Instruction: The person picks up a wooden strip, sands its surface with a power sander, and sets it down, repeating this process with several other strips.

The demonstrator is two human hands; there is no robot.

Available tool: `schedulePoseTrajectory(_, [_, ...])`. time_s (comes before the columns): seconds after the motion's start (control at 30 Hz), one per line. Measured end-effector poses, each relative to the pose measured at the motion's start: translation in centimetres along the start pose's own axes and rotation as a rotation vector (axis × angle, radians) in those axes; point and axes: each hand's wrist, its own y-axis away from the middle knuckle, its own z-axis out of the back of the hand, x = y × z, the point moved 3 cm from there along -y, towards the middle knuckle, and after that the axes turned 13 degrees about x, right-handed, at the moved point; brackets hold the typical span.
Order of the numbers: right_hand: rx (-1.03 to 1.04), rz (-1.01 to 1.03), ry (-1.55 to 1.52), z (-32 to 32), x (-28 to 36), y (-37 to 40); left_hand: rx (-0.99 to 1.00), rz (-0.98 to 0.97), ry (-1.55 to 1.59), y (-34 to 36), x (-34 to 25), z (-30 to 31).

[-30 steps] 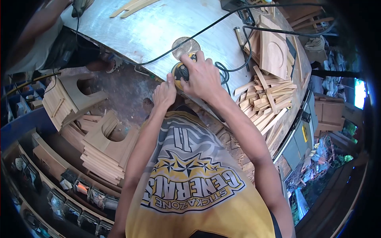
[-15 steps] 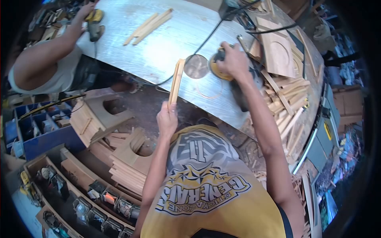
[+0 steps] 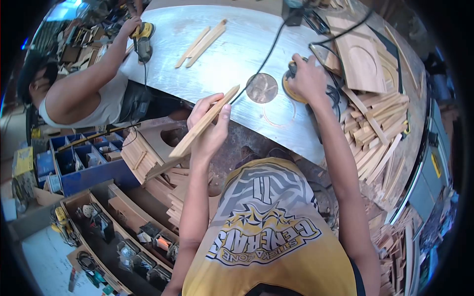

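My left hand [image 3: 211, 140] is closed round a pale wooden strip [image 3: 204, 123], held tilted in the air off the near edge of the worktable [image 3: 173, 27], its upper end pointed. My right hand [image 3: 310, 81] grips a yellow and black sander [image 3: 289, 86] on the table surface. Left of the sander is a round disc-shaped patch [image 3: 261, 88] in the tabletop, with a faint circle outline below it. Two or three more wooden strips [image 3: 207, 43] lie farther back on the table.
A co-worker [image 3: 84, 98] at the left holds another yellow sander [image 3: 143, 37] on the table. Black cords [image 3: 276, 37] cross the tabletop. Piled strips [image 3: 380, 121] and panels with round recesses [image 3: 359, 56] occupy the right side. A blue compartment box [image 3: 94, 170] and tool drawers [image 3: 118, 222] sit lower left.
The wooden strip has gone from upright to a slanted position, and my left hand now holds it nearer its middle. My right hand stays on the sander. The view has shifted slightly.
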Motion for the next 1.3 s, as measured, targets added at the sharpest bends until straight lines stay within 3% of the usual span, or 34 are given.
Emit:
schedulePoseTrajectory(0.1, [-0.042,0.036,-0.024,-0.3,-0.8,-0.2,0.144,0.094,0.069,0.0,-0.1,-1.6])
schedulePoseTrajectory(0.17, [-0.047,0.029,-0.036,-0.8,-1.3,-0.3,0.094,0.233,0.216,0.3,0.0,-2.7])
schedulePoseTrajectory(0.27, [-0.062,0.036,-0.048,-0.9,-1.9,-0.3,0.103,0.291,0.335,0.0,-1.6,-2.9])
schedulePoseTrajectory(0.33, [-0.036,0.046,-0.028,-0.6,-2.0,-0.3,0.155,0.301,0.223,-0.4,-1.1,-2.7])
schedulePoseTrajectory(0.43, [-0.001,0.047,-0.026,-0.5,-2.2,-0.2,-0.157,0.158,0.417,-0.1,1.7,-3.7])
schedulePoseTrajectory(0.53, [0.019,0.06,-0.009,-0.4,-2.3,-0.1,-0.344,0.224,0.651,0.8,5.3,-6.4])
schedulePoseTrajectory(0.57, [0.027,0.062,-0.004,-0.2,-2.3,0.0,-0.383,0.269,0.348,1.6,5.8,-6.7])
schedulePoseTrajectory(0.6, [0.028,0.073,0.015,-0.2,-2.3,0.0,-0.399,0.275,0.362,2.4,6.5,-6.9])
schedulePoseTrajectory(0.73, [0.026,0.084,0.031,-0.3,-1.9,0.7,0.305,0.515,0.155,7.2,10.4,-8.1])
schedulePoseTrajectory(0.83, [0.04,0.082,0.05,-0.2,-1.4,0.7,0.389,0.604,0.381,9.9,13.6,-11.3])
schedulePoseTrajectory(0.9, [0.05,0.08,0.07,-0.3,-1.3,0.9,0.594,0.621,0.56,10.3,14.8,-13.8])
schedulePoseTrajectory(1.17, [0.106,-0.019,0.089,-0.3,-0.4,2.3,0.407,0.406,0.143,8.6,11.5,-15.1])
schedulePoseTrajectory(1.3, [0.151,-0.021,0.138,-0.5,-1.0,2.9,0.495,0.38,-0.083,7.9,12.1,-15.0])
